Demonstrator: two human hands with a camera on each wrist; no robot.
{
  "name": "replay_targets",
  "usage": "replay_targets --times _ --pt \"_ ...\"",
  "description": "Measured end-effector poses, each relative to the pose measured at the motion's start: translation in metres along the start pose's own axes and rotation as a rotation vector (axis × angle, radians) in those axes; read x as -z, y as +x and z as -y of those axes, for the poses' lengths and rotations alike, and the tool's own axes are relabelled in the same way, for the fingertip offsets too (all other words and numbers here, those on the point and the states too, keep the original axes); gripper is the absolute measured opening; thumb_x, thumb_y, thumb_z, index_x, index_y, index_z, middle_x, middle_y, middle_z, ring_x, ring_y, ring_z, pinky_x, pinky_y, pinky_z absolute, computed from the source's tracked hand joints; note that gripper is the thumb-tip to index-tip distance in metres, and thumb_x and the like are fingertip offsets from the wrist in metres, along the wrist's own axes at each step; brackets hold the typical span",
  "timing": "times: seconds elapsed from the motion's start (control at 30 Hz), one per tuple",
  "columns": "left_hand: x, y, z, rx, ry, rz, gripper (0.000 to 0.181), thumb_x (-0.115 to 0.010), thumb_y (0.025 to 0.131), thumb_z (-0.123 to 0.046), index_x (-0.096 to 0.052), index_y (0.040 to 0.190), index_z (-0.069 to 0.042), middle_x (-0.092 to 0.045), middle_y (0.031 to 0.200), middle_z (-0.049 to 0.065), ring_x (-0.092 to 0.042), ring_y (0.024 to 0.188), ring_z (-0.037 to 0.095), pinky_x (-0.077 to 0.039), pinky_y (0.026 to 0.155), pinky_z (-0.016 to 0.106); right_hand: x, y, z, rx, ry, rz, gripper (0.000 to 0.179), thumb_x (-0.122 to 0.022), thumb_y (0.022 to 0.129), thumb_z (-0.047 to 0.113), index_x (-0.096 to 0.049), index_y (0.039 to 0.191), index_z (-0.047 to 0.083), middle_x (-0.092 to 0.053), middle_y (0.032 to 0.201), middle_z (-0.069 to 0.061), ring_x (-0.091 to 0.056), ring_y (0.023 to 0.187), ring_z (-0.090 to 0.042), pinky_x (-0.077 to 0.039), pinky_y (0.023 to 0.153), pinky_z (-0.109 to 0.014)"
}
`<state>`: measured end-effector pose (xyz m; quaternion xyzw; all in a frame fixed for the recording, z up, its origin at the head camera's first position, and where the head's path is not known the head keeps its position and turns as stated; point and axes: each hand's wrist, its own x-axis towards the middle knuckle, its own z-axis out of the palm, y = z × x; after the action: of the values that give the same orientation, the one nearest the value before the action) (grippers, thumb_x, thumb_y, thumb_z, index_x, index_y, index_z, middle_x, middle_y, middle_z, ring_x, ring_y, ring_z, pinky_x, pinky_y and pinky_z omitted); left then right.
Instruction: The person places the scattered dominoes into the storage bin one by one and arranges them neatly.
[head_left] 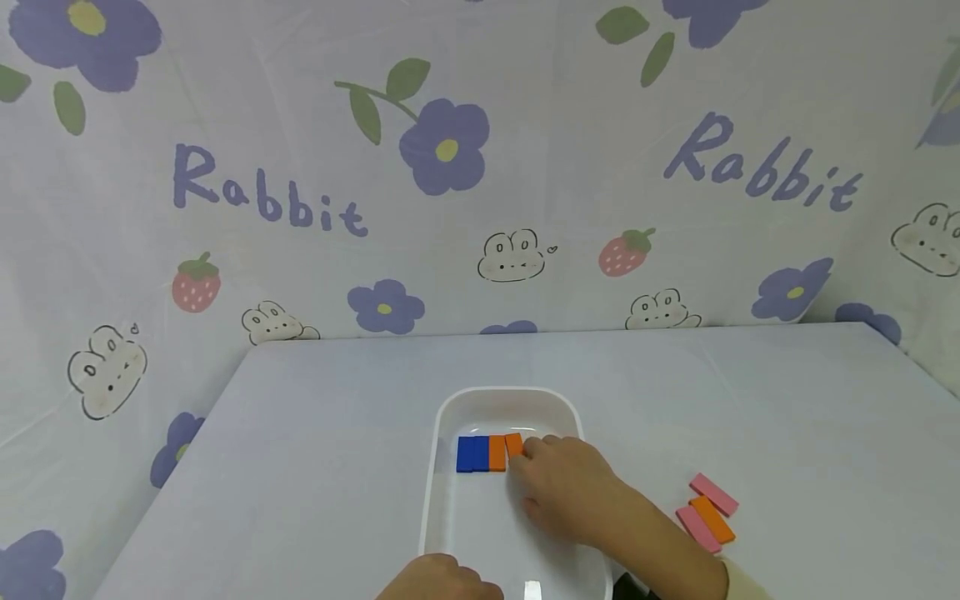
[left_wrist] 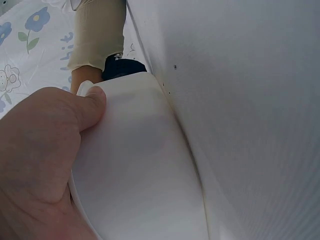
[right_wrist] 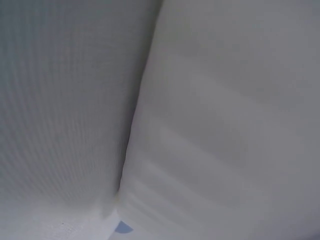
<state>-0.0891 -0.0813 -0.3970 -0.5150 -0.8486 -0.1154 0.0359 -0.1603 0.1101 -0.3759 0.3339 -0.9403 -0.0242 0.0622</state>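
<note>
The leaning orange tile (head_left: 513, 444) is the weak spot: it stands at a slant beside the straight orange tile (head_left: 497, 453), near the far edge of the white tray (head_left: 480, 510), and pressing it sideways could skew that neighbour and the two blue tiles (head_left: 472, 454) to its left. The right hand's (head_left: 573, 487) grip seems to pinch that slanted piece, though the fingers hide part of it, so a late or uneven release might drag it out of line. The left hand (head_left: 442, 581) is clasped on the tray's near-left rim, its thumb (left_wrist: 92, 107) over the edge; a tug there would probably slide the tray across the table (head_left: 322, 433) and disturb the row. Toward the table's right edge, outside the tray, two pink tiles (head_left: 698, 529) and a loose orange tile (head_left: 712, 518) lie close to the right forearm, where a careless sweep could scatter them.
</note>
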Motion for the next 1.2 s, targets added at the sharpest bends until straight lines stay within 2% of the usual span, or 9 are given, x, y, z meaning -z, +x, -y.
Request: replay_targets --times 0.17,0.5,0.7,0.83,1.07,1.2 --pt "-0.001 -0.001 0.001 -0.019 0.028 -0.013 0.012 -0.069 0.070 -0.035 -0.063 0.075 -0.025 -0.050 0.058 -0.019 -0.032 0.048 -0.011 -0.024 0.048 0.005 0.000 0.000 0.001 0.008 -0.001 0.005 0.026 -0.070 0.072 0.028 -0.063 0.091 0.012 -0.054 0.076 0.000 -0.048 0.064 -0.014 -0.041 0.057 -0.027" --pt "-0.005 -0.001 0.004 -0.046 0.073 -0.042 0.013 -0.070 0.068 -0.032 -0.061 0.073 -0.025 -0.047 0.056 -0.018 -0.031 0.048 -0.010 -0.022 0.047 0.005 0.002 0.000 0.003 0.003 0.008 0.047 0.033 -0.072 0.072 0.032 -0.063 0.097 0.014 -0.057 0.082 0.000 -0.050 0.067 -0.015 -0.041 0.059 -0.026" --pt "-0.005 -0.001 0.003 -0.052 0.092 -0.049 0.013 -0.071 0.067 -0.033 -0.062 0.073 -0.026 -0.048 0.056 -0.018 -0.031 0.047 -0.010 -0.022 0.047 0.005 0.004 -0.004 0.000 0.057 0.008 0.008 0.029 -0.071 0.072 0.030 -0.062 0.095 0.015 -0.056 0.082 0.001 -0.050 0.068 -0.015 -0.041 0.060 -0.028" --pt "-0.004 0.000 0.001 -0.036 0.061 -0.026 0.012 -0.070 0.069 -0.035 -0.063 0.075 -0.027 -0.050 0.057 -0.019 -0.032 0.048 -0.011 -0.023 0.048 0.004 0.010 -0.008 -0.003 0.081 0.044 0.009 0.028 -0.071 0.073 0.030 -0.063 0.096 0.016 -0.058 0.086 0.002 -0.051 0.073 -0.015 -0.045 0.067 -0.029" --pt "-0.001 0.001 -0.001 -0.009 0.021 0.039 0.014 -0.068 0.073 -0.039 -0.066 0.080 -0.027 -0.053 0.060 -0.020 -0.033 0.048 -0.012 -0.026 0.051 0.003 0.032 -0.017 -0.013 0.051 0.110 -0.034 0.031 -0.069 0.076 0.030 -0.062 0.102 0.017 -0.058 0.100 0.003 -0.053 0.089 -0.015 -0.046 0.078 -0.032" --pt "-0.002 0.001 -0.001 -0.019 0.042 0.043 0.013 -0.068 0.074 -0.039 -0.066 0.081 -0.027 -0.052 0.060 -0.020 -0.033 0.049 -0.011 -0.025 0.050 0.004 0.045 -0.024 -0.022 -0.023 0.116 -0.016 0.034 -0.068 0.076 0.032 -0.062 0.108 0.019 -0.058 0.104 0.004 -0.053 0.094 -0.015 -0.046 0.080 -0.034"
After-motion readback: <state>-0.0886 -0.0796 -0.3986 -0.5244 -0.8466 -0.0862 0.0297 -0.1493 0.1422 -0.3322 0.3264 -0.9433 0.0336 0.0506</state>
